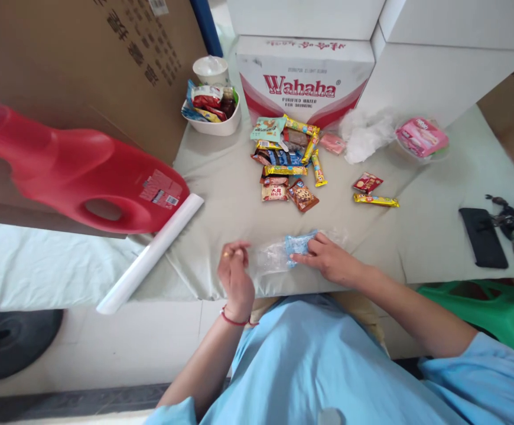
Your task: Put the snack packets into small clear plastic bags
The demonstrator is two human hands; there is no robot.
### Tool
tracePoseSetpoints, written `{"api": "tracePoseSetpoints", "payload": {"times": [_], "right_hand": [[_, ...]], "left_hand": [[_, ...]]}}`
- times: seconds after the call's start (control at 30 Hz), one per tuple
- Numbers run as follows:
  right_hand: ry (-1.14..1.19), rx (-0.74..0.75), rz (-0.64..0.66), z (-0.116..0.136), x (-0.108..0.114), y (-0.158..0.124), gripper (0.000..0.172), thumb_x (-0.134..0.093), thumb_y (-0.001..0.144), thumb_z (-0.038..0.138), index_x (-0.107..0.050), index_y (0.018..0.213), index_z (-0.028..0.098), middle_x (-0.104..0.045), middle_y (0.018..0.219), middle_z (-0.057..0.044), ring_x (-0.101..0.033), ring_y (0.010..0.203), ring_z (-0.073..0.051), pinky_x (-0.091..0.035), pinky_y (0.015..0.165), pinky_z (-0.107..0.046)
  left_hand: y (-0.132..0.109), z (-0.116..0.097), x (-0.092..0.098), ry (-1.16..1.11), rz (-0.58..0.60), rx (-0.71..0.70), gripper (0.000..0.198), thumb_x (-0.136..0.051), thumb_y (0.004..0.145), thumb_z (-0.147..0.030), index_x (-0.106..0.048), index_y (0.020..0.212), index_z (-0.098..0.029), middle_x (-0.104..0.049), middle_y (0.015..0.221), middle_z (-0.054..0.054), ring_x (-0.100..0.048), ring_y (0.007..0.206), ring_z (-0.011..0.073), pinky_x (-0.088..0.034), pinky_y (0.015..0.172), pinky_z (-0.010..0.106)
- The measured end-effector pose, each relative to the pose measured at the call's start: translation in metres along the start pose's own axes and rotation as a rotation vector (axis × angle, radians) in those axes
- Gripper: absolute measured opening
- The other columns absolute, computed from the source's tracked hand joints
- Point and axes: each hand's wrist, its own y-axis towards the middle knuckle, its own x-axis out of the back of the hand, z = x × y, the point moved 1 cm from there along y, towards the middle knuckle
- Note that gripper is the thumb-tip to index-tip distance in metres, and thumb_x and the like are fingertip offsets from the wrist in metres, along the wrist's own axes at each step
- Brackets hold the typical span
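In the head view, a blue snack packet [299, 247] lies near the table's front edge, on or inside crinkled clear plastic film [271, 257]. My right hand [330, 258] grips the packet's right side, with the index finger and thumb over it. My left hand [234, 267] is at the left end of the film, its fingers curled and pinched together. The film is so thin that its edge at the fingertips is hard to see. Some film also spreads out beyond my right hand.
A pile of wrapped snacks [283, 156] lies before the Wahaha box [305, 82]. Right of it are a yellow snack stick [376, 200], a red packet [367, 182] and a pink-lidded tub [422, 139]. A white roll [150, 254] and a red bottle [106, 177] stand left; a phone [482, 237] lies right.
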Motion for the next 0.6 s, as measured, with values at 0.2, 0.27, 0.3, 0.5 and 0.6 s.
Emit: {"api": "tracePoseSetpoints", "payload": {"times": [0.2, 0.27, 0.3, 0.5, 0.6], "right_hand": [[-0.050, -0.014, 0.002, 0.004, 0.002, 0.006, 0.045, -0.049, 0.105, 0.011, -0.069, 0.143, 0.026, -0.052, 0.089, -0.008, -0.037, 0.084, -0.024, -0.038, 0.077, -0.035], [-0.035, -0.018, -0.002, 0.006, 0.005, 0.005, 0.047, -0.048, 0.104, 0.009, -0.068, 0.143, 0.027, -0.052, 0.090, -0.008, -0.038, 0.085, -0.024, -0.038, 0.077, -0.035], [-0.018, -0.020, -0.004, 0.007, 0.007, 0.004, 0.048, -0.047, 0.104, 0.008, -0.068, 0.144, 0.028, -0.053, 0.091, -0.008, -0.039, 0.085, -0.024, -0.039, 0.077, -0.034], [0.139, -0.001, -0.010, 0.014, 0.026, -0.008, 0.050, -0.057, 0.101, 0.016, -0.058, 0.151, 0.020, -0.059, 0.114, -0.015, -0.050, 0.103, -0.027, -0.049, 0.095, -0.044], [0.180, -0.012, -0.007, 0.015, 0.027, -0.010, 0.049, -0.060, 0.097, 0.016, -0.062, 0.146, 0.019, -0.060, 0.119, -0.017, -0.052, 0.110, -0.029, -0.051, 0.097, -0.047]], "left_hand": [[0.015, -0.012, -0.011, 0.424, 0.291, -0.106, 0.022, -0.066, 0.089, -0.040, -0.071, 0.097, -0.020, -0.067, 0.126, 0.015, -0.059, 0.128, 0.0348, -0.045, 0.113, 0.054], [0.011, -0.020, -0.008, 0.384, 0.382, -0.056, 0.009, -0.063, 0.087, -0.031, -0.066, 0.087, -0.022, -0.069, 0.099, 0.007, -0.067, 0.098, 0.0260, -0.054, 0.093, 0.042], [0.009, -0.024, -0.007, 0.332, 0.399, -0.011, 0.007, -0.060, 0.087, -0.028, -0.063, 0.084, -0.023, -0.066, 0.085, 0.002, -0.064, 0.083, 0.0213, -0.054, 0.082, 0.036], [0.005, -0.051, -0.018, 0.042, 0.338, 0.149, 0.005, -0.063, 0.087, -0.027, -0.062, 0.084, -0.022, -0.060, 0.067, -0.005, -0.055, 0.062, 0.0129, -0.046, 0.061, 0.024], [0.003, -0.059, -0.039, 0.006, 0.419, 0.044, 0.013, -0.058, 0.091, -0.022, -0.070, 0.095, -0.020, -0.071, 0.086, 0.002, -0.066, 0.074, 0.0155, -0.054, 0.068, 0.027]]}}
